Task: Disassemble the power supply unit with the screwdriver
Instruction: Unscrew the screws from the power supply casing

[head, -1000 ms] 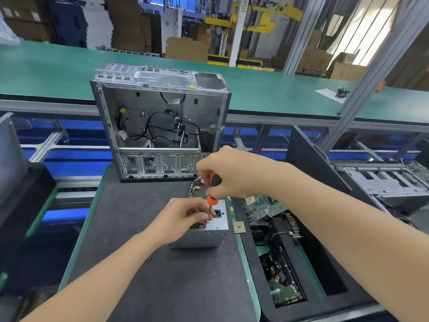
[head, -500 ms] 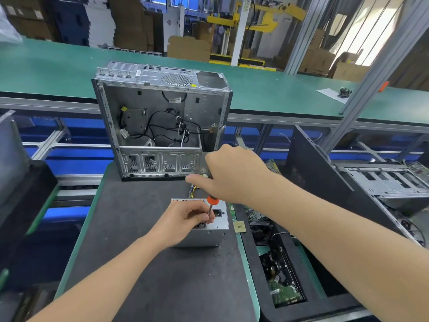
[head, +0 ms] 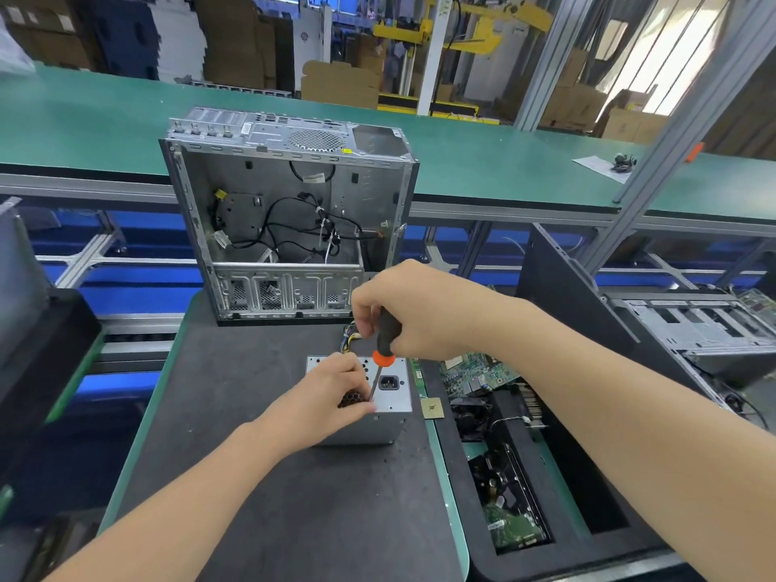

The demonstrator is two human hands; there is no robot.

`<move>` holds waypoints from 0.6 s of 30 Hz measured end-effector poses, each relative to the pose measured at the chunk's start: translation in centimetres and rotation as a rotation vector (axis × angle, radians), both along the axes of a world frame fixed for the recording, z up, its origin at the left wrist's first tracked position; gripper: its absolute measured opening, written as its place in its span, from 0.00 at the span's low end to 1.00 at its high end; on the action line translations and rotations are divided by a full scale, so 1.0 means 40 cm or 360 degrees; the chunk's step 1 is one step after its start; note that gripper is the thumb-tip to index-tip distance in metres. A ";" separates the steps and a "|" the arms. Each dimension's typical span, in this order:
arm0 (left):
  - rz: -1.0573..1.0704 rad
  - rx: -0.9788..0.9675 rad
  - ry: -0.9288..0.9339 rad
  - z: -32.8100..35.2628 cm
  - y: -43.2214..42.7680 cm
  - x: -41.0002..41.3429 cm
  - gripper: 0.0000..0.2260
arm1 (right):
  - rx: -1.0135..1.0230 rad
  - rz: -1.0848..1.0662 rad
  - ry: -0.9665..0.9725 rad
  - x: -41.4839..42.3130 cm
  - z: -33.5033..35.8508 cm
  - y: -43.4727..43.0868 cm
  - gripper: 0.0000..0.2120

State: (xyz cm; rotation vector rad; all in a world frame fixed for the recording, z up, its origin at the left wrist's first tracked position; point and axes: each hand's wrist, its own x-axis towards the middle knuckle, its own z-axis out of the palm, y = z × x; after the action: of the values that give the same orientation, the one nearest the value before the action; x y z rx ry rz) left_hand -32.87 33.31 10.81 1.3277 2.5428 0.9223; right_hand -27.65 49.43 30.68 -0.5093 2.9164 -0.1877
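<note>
Works at a dark mat (head: 252, 497), with the PSU (head: 397, 403) lying near its right edge, socket face turned up, a little in front of the open case (head: 294, 228) standing at the far end. Clenches the right hand (head: 420, 312) round the black handle of the screwdriver (head: 383, 357), holding it nearly upright and tilted a little, with the orange collar just above the PSU and the shaft running down to the top face, just left of the socket. Rests the left hand (head: 323, 396) on the PSU's top, over the vent grille, fingers curled close about the lower end of the shaft. Cannot tell whether pinching the shaft or only pressing on the casing, with the tip hidden among the fingertips. Behind the PSU, a bunch of coloured wires (head: 350, 331) showing under the right hand, between PSU and case. Just right of the PSU, at the mat's green edge, a small square chip (head: 432, 409). Further right, a black tray (head: 525, 558) holding circuit boards (head: 474, 373) and a drive (head: 516, 527). Beyond the case, a green belt (head: 504, 170) running across from side to side.
</note>
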 end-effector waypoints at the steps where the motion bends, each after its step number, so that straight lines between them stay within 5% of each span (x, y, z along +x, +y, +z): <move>1: -0.0022 -0.0050 0.0037 0.004 0.001 0.001 0.08 | 0.0005 0.0000 -0.0009 0.000 0.001 0.004 0.13; 11: 0.0032 -0.0321 0.0312 0.016 0.033 0.012 0.12 | -0.0073 -0.0116 0.0026 0.010 0.020 0.041 0.13; 18: 0.0589 0.0174 -0.0206 0.047 -0.017 -0.040 0.09 | -0.0300 -0.0308 0.0244 0.006 0.027 0.053 0.11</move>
State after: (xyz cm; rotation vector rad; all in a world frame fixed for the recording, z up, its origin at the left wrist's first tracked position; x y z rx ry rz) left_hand -34.46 32.63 12.70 0.7972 2.7162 1.1816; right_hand -27.39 51.56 31.75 -0.2773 3.1145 -0.4732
